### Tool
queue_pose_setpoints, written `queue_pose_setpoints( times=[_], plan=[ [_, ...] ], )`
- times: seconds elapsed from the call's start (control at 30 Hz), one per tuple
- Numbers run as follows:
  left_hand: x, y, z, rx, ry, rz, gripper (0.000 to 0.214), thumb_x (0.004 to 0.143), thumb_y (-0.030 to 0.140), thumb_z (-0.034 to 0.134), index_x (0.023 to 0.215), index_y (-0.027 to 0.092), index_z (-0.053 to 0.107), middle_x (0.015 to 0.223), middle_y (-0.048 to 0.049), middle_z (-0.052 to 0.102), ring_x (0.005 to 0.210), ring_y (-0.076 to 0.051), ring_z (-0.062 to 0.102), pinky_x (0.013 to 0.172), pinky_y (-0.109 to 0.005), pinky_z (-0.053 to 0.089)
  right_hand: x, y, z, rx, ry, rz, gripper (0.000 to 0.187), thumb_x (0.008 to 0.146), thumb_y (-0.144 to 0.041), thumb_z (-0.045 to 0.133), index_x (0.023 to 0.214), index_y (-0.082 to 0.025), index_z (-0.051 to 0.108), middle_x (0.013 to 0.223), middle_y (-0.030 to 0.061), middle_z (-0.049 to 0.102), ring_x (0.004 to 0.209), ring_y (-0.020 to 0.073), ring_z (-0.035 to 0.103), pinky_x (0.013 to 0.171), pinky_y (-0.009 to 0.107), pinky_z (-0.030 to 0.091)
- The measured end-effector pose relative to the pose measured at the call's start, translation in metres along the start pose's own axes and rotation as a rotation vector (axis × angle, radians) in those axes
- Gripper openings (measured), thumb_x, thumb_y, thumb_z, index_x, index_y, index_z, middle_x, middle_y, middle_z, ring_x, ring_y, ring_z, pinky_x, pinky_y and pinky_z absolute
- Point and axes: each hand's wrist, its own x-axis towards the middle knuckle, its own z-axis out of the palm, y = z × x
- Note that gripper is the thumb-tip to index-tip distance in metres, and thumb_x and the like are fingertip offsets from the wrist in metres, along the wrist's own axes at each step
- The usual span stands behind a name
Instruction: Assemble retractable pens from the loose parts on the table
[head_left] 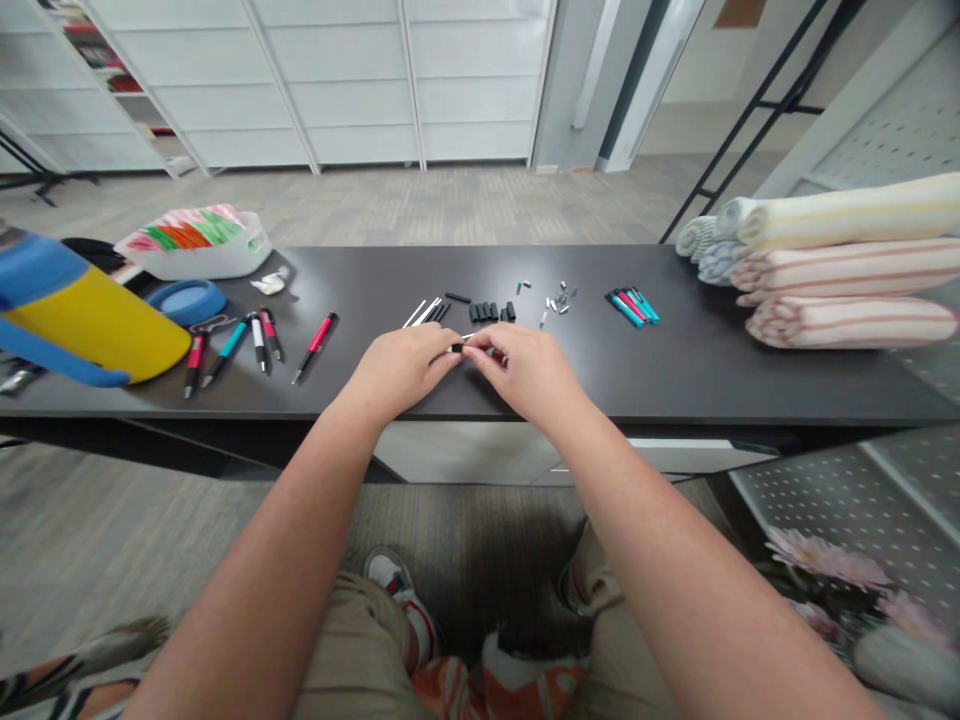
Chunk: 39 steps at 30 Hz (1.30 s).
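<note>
Hands: left hand (401, 368) and right hand (525, 368) meet fingertip to fingertip over the near middle of the table (675, 375). Both have fingers curled into a pinch, knuckles up.

Item held: pen part (457, 346), small and black with a thin pale rod at one end. It is gripped between the fingertips of both hands, just above the table top and midway between the two hands.

Just beyond the hands:
- white refills (421, 312), a loose bunch
- black barrels (489, 312), a short row
- small metal bits (559, 298), scattered
- teal and pink sleeves (632, 306), further right

Left of the hands:
- pink pen (316, 346), lying alone
- finished pens (251, 345), several side by side
- blue lid (186, 300)
- yellow bottle (90, 322) on its side
- white tray (225, 262) holding coloured pieces

Right end: rolled towels (847, 262), stacked, striped.

Surface: dark, long, matt table. Room: grey carpet, white panelled wall behind, black metal frame at right, pink flowers (825, 560) at lower right.
</note>
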Motion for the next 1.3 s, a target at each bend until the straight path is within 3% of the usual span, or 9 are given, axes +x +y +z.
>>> queue_pose_setpoints(
  times=[0.2,0.3,0.43,0.63,0.77,0.83,1.1,1.3],
  plan=[
    [0.000,0.003,-0.005,-0.163,0.069,0.071,0.032,0.102,0.029,0.053,0.130,0.021,0.066,0.124,-0.0101,0.070,0.115,-0.026,0.066,0.101,-0.039,0.051,0.002,-0.002,0.002,-0.072,-0.041,0.044,0.009,0.102,-0.023,0.065,0.099,-0.020,0.072,0.100,0.0059,0.076,0.089,0.0198,0.067,0.080,0.030,0.045],
    [0.001,0.004,-0.009,-0.246,0.103,0.051,0.028,0.098,0.025,0.057,0.123,0.019,0.066,0.120,-0.0096,0.069,0.105,-0.023,0.066,0.094,-0.036,0.053,0.002,-0.003,0.001,-0.090,-0.036,0.076,0.008,0.101,-0.022,0.065,0.098,-0.020,0.072,0.100,0.0063,0.077,0.089,0.0208,0.068,0.078,0.031,0.044],
    [0.000,-0.002,-0.012,-0.374,0.139,-0.058,0.015,0.093,0.030,0.068,0.103,0.020,0.072,0.100,-0.0039,0.072,0.087,-0.019,0.066,0.082,-0.031,0.052,0.002,-0.003,0.000,-0.086,-0.038,0.099,0.007,0.101,-0.023,0.066,0.098,-0.021,0.073,0.102,0.0064,0.077,0.091,0.0212,0.068,0.078,0.032,0.044],
    [-0.002,-0.006,-0.011,-0.801,0.242,-0.329,0.033,0.075,0.042,0.090,0.095,0.019,0.076,0.088,-0.0032,0.076,0.081,-0.019,0.071,0.076,-0.030,0.056,0.004,-0.001,-0.002,0.048,-0.047,0.077,0.007,0.099,-0.025,0.069,0.098,-0.020,0.074,0.096,0.0033,0.077,0.081,0.0171,0.065,0.076,0.030,0.043],
    [0.004,0.000,-0.004,-1.125,0.393,-0.350,0.038,0.071,0.038,0.093,0.095,0.017,0.072,0.081,-0.0015,0.074,0.072,-0.015,0.070,0.075,-0.029,0.059,0.004,-0.001,-0.003,0.128,-0.060,0.074,0.009,0.099,-0.030,0.070,0.098,-0.021,0.074,0.094,0.0022,0.077,0.078,0.0161,0.063,0.074,0.029,0.042],
    [0.008,0.004,-0.001,-1.199,0.411,-0.350,0.037,0.073,0.036,0.093,0.096,0.017,0.071,0.083,-0.0016,0.074,0.070,-0.014,0.070,0.073,-0.028,0.060,0.004,0.000,-0.003,0.150,-0.053,0.085,0.011,0.099,-0.032,0.070,0.098,-0.021,0.074,0.092,0.0021,0.077,0.077,0.0161,0.063,0.074,0.029,0.042],
    [0.015,0.013,0.006,-1.250,0.340,-0.414,0.035,0.079,0.035,0.088,0.102,0.017,0.068,0.093,-0.0038,0.076,0.077,-0.014,0.074,0.071,-0.024,0.060,0.006,0.001,-0.001,0.111,-0.059,0.184,0.012,0.098,-0.031,0.069,0.095,-0.021,0.075,0.088,0.0027,0.077,0.075,0.0164,0.063,0.072,0.029,0.040],
    [0.015,0.012,0.006,-1.232,0.366,-0.416,0.034,0.081,0.035,0.087,0.103,0.018,0.066,0.094,-0.0031,0.075,0.074,-0.012,0.071,0.069,-0.023,0.059,0.008,0.001,0.000,0.055,-0.072,0.200,0.012,0.098,-0.031,0.070,0.094,-0.021,0.075,0.086,0.0030,0.077,0.073,0.0167,0.063,0.070,0.029,0.040]
  ],
)
